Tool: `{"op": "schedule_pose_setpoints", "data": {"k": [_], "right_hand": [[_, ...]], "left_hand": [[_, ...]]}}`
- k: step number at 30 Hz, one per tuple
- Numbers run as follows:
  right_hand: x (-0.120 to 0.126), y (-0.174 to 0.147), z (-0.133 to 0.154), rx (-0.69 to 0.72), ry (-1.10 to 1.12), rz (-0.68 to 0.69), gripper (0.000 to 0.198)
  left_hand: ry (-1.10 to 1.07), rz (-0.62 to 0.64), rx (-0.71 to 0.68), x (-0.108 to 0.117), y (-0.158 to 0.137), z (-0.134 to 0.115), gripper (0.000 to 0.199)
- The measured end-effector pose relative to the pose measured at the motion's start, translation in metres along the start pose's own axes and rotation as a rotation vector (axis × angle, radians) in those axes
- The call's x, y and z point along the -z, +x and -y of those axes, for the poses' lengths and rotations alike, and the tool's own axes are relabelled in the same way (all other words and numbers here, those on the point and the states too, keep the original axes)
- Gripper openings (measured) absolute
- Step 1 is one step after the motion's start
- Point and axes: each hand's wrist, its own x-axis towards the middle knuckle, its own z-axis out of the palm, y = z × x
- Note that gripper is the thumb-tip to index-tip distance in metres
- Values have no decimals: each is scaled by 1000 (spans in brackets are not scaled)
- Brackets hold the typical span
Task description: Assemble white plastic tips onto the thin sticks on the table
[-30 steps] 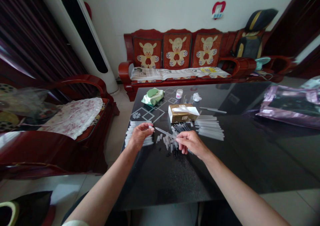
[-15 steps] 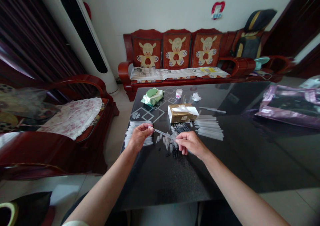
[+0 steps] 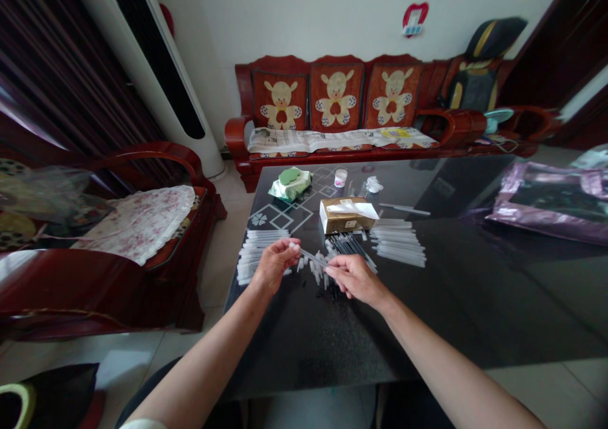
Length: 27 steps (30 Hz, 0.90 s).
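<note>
Between my hands runs a slim translucent pen barrel [image 3: 313,257], tilted down to the right. My right hand [image 3: 356,280] is closed round its right end. At the barrel's left end, my left hand [image 3: 278,264] pinches a small white pen piece [image 3: 295,247]; whether the two parts touch is hard to tell. Below and between the hands lie loose small translucent pen caps [image 3: 316,270]. Black pen refills [image 3: 351,245] lie in a bundle just behind my right hand. A pile of translucent pen barrels [image 3: 251,251] is beside my left hand.
Another row of whitish pens [image 3: 399,242] lies on the dark table [image 3: 427,315] at right. A tissue box [image 3: 346,217] stands behind the refills. Farther back are a wet-wipe pack [image 3: 289,185], a small cup [image 3: 341,177] and crumpled tissue [image 3: 373,184]. A purple bag [image 3: 551,201] lies far right.
Both hands have shifted slightly, the left to the right and the right a little to the left, bringing them closer together. The barrel stays held between them.
</note>
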Motion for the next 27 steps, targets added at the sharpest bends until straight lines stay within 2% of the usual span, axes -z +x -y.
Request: {"op": "schedule_pose_setpoints", "data": {"k": [5, 10, 15, 20, 27], "right_hand": [[-9, -3, 11, 231, -351, -160, 32], [-15, -6, 13, 250, -590, -223, 30], [-17, -8, 12, 279, -791, -253, 31], [-19, -8, 12, 323, -892, -269, 30], [-18, -10, 12, 357, -938, -274, 32]], "left_hand": [[-35, 62, 46, -12, -9, 8, 34], [-78, 77, 82, -16, -13, 7, 32], [-14, 51, 4, -17, -14, 12, 31], [-155, 24, 53, -22, -16, 15, 32], [-203, -66, -5, -33, -24, 16, 30]]}}
